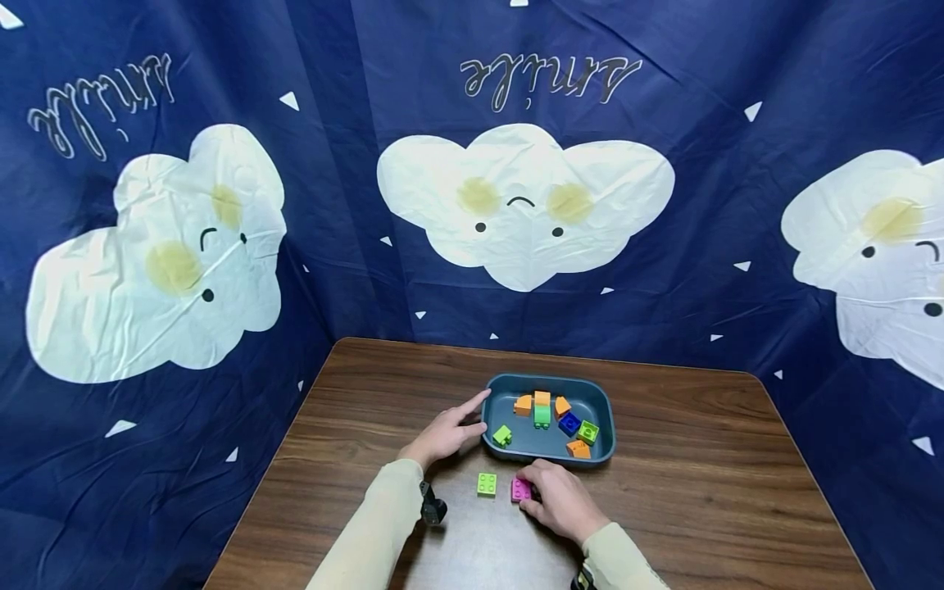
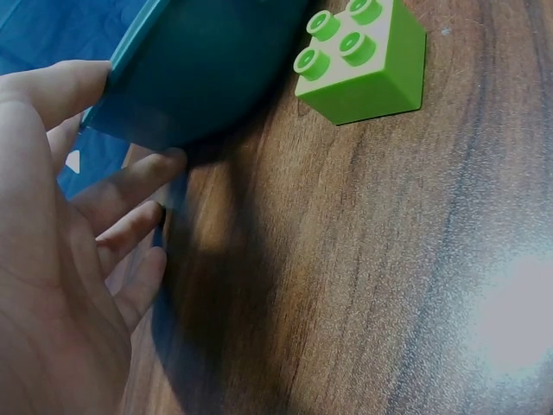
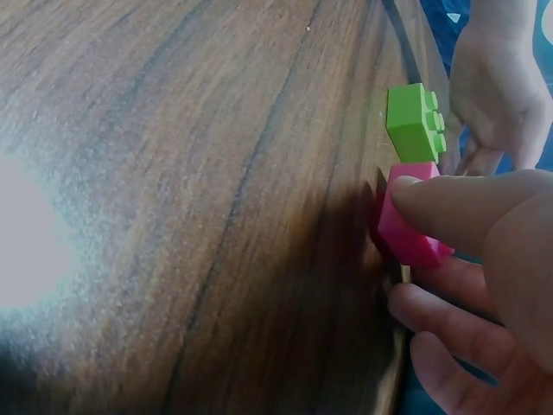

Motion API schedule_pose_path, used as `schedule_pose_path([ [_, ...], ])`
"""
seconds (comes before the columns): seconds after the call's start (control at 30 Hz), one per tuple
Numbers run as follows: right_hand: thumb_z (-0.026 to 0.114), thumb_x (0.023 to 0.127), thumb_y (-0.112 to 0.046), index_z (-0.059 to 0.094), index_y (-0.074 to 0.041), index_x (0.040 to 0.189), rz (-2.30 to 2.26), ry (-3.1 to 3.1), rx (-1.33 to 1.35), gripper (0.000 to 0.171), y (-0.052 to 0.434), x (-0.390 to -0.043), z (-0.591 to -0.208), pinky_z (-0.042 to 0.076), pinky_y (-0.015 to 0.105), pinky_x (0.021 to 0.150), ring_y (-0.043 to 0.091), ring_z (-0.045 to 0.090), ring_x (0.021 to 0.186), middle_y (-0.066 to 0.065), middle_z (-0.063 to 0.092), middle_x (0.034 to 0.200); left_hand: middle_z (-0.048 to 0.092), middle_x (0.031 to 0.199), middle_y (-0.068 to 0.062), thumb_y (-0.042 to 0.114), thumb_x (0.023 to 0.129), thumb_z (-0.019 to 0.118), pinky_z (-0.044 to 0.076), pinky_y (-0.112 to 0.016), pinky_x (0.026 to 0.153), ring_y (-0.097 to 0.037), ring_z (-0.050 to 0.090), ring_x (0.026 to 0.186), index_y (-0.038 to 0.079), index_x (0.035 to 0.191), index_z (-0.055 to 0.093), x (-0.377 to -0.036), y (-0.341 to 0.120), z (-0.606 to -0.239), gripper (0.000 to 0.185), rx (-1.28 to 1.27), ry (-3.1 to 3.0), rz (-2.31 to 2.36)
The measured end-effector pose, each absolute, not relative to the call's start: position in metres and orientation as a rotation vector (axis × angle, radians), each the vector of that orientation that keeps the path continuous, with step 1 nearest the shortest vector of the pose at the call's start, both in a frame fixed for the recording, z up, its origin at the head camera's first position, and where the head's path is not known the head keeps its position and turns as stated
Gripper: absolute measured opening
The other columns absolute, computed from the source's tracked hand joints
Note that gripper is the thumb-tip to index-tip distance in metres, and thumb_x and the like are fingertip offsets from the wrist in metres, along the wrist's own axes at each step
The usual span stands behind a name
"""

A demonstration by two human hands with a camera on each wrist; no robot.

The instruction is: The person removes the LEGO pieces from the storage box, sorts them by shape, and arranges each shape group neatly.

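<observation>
Down on the wooden tabletop (image 1: 354,426), the right hand (image 1: 562,498) pinches a pink building brick (image 1: 520,490) — the thumb lies over its top and the other fingers (image 3: 449,303) curl in beside it, as the right wrist view shows. The pink brick sits on the wood just in front of the near rim of a dark teal tray (image 1: 599,401).

Just to its left, apart from it, a lime-green four-stud brick (image 1: 486,483) stands alone on the tabletop, studs up.

The left hand (image 1: 446,433) rests at the tray's left end with its fingers nearly straight and spread; the thumb lies along the rim and the fingertips (image 2: 143,177) touch the tray's outer wall, gripping nothing.

Inside the tray lie more bricks — three orange ones (image 1: 524,404), a green one (image 1: 542,415) touching an orange one behind it, a blue one (image 1: 569,423), and two lime-green ones (image 1: 502,434), one near the left wall and one toward the right.

Behind the tabletop hangs a navy cloth backdrop (image 1: 354,205) printed with white cloud faces. A dark wrist-worn device (image 1: 433,508) shows at the left sleeve.
</observation>
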State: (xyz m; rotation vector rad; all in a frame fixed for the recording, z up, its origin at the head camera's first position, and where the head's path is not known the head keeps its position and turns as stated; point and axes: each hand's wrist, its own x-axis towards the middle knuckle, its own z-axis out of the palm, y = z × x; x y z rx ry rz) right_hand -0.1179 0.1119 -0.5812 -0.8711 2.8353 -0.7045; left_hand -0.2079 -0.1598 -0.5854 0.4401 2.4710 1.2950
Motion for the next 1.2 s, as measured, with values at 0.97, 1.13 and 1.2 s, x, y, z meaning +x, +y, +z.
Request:
schedule_pose_path([
  [0.97, 0.088, 0.087, -0.031, 0.077, -0.011, 0.116, -0.684, 2.886, -0.842, 0.036, 0.1098, -0.1171, -0.5874, 0.060, 0.036, 0.081, 0.010, 0.066, 0.094, -0.003, 0.070, 0.107, 0.055, 0.156, -0.005, 0.037, 0.107, 0.061, 0.035, -0.059, 0.120, -0.026, 0.052, 0.143, 0.048, 0.164, 0.030, -0.2079, -0.1592, -0.5858, 0.065, 0.431, 2.459, 1.307],
  [1.13, 0.088, 0.087, -0.032, 0.076, -0.011, 0.116, -0.687, 2.886, -0.839, 0.038, 0.1103, -0.1160, -0.5855, 0.060, 0.037, 0.082, 0.011, 0.066, 0.095, -0.002, 0.070, 0.109, 0.055, 0.156, -0.005, 0.037, 0.107, 0.061, 0.036, -0.060, 0.120, -0.027, 0.052, 0.143, 0.048, 0.164, 0.030, -0.2073, -0.1593, -0.5847, 0.065, 0.432, 2.446, 1.326],
  [1.2, 0.088, 0.087, -0.032, 0.076, -0.011, 0.117, -0.687, 2.888, -0.841, 0.038, 0.1106, -0.1159, -0.5852, 0.060, 0.038, 0.083, 0.011, 0.066, 0.096, -0.002, 0.070, 0.109, 0.054, 0.157, -0.005, 0.037, 0.107, 0.061, 0.036, -0.060, 0.120, -0.027, 0.052, 0.143, 0.048, 0.164, 0.031, -0.2074, -0.1593, -0.5848, 0.065, 0.430, 2.443, 1.331],
])
